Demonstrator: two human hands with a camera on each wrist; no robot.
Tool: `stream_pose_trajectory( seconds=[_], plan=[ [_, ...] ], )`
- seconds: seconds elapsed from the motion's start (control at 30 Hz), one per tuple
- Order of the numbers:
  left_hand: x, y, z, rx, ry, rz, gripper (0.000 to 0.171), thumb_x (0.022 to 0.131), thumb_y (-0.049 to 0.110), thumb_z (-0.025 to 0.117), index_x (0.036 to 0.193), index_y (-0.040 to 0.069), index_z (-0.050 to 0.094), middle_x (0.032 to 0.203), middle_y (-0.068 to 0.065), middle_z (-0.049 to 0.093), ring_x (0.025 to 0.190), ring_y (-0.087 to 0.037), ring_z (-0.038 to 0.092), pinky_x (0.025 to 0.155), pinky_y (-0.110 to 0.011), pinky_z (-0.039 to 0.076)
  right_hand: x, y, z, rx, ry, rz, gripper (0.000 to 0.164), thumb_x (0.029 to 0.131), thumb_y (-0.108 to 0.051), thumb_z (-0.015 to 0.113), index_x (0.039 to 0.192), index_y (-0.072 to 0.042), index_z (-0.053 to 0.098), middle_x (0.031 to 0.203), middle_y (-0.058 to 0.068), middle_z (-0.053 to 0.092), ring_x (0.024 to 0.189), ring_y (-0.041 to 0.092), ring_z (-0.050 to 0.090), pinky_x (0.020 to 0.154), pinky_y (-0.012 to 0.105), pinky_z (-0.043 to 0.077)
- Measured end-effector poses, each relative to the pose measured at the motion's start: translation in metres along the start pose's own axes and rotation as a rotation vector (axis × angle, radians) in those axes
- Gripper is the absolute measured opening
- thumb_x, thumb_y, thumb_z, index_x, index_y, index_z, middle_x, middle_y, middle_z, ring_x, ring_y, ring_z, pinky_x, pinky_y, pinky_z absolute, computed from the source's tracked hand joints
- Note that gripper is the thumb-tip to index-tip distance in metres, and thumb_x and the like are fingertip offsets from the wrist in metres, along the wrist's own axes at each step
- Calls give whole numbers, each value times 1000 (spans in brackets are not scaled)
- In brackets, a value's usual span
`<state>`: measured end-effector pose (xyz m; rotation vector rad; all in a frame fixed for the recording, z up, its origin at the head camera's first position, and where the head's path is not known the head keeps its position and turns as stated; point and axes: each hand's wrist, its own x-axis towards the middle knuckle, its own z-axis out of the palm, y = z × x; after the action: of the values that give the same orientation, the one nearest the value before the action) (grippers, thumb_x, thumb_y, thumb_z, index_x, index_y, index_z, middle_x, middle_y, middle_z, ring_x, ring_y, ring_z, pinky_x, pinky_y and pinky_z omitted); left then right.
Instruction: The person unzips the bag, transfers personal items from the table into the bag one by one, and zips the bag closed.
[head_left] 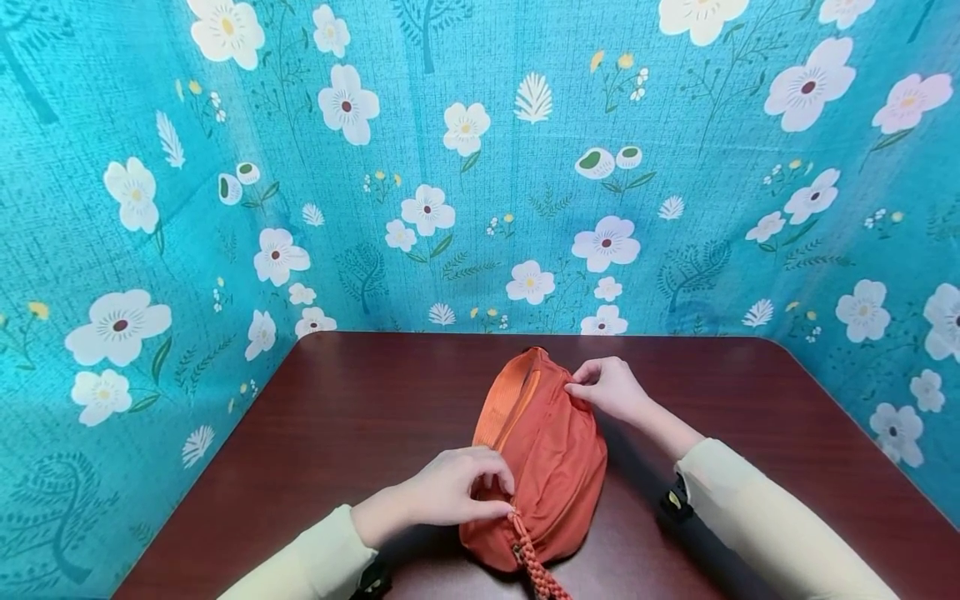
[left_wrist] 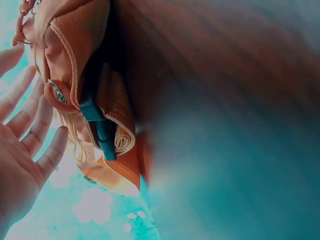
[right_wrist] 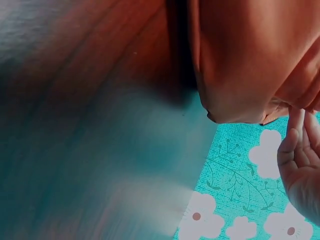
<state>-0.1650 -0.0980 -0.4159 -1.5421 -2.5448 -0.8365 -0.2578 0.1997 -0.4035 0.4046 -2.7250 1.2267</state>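
Note:
A rust-orange fabric bag (head_left: 558, 467) sits upright on the dark wooden table, with a zipper line and a lighter orange webbing panel (head_left: 501, 400) along its left side. My left hand (head_left: 461, 483) pinches the near end of the bag at the top of a braided cord (head_left: 532, 560), thumb and forefinger together there. In the left wrist view its other fingers (left_wrist: 42, 125) spread close to a metal ring, near rolled webbing and a dark buckle (left_wrist: 106, 135). At the far right side, my right hand (head_left: 611, 386) pinches the bag's cloth between thumb and fingertips.
The reddish-brown table (head_left: 360, 400) reaches back to a turquoise flowered cloth (head_left: 480, 167), which hangs behind and along both sides. Dark bands with small devices (head_left: 677, 500) sit at the wrists, over pale sleeves.

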Motion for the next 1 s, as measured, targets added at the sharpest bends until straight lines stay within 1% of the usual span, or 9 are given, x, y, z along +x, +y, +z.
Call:
stream_pose_trajectory(
  seconds=[0.17,0.3,0.4,0.53,0.67,0.8,1.0],
  plan=[
    [-4,-1,-1,-31,7,-18,17,88,40,71,91,24,66,82,14,55,74,-3,49,64,-9,37,-6,-1,-2,-4,27,29,11,83,-12,76,77,-5,70,66,0,63,61,18,54,53,29,47],
    [-6,2,-1,-25,13,-13,27,81,48,76,91,26,64,84,16,55,75,-2,49,65,-9,37,-9,-3,-2,-19,35,39,12,83,-12,77,77,-5,70,65,0,62,61,18,52,53,30,46],
    [-5,4,1,0,14,17,33,76,47,80,96,27,64,86,17,55,79,2,49,67,-8,37,-10,-4,-2,-22,41,37,12,83,-13,77,77,-5,70,65,0,62,61,18,52,54,30,47],
    [-3,5,3,11,4,80,25,79,34,81,99,26,70,89,17,56,81,4,48,69,-7,37,-10,-4,-2,-29,44,37,12,83,-12,77,77,-5,70,65,0,62,61,18,52,54,30,47],
    [-1,3,5,37,-4,125,13,82,26,79,93,25,74,88,17,56,78,5,47,69,-5,35,-10,-2,-2,-37,46,41,11,83,-12,77,76,-6,70,64,0,62,61,18,53,54,30,46],
    [0,1,4,42,-17,123,8,85,22,76,91,24,73,86,16,56,77,4,47,69,-6,35,-12,1,-3,-40,57,32,11,82,-13,77,77,-6,71,65,0,62,61,18,52,53,29,45],
    [-4,-4,-1,27,-18,71,8,87,18,74,92,23,73,88,16,56,79,3,48,71,-7,37,-20,6,-10,-35,77,21,12,82,-15,79,78,-5,72,67,-1,65,60,17,52,51,28,44]
  ],
)
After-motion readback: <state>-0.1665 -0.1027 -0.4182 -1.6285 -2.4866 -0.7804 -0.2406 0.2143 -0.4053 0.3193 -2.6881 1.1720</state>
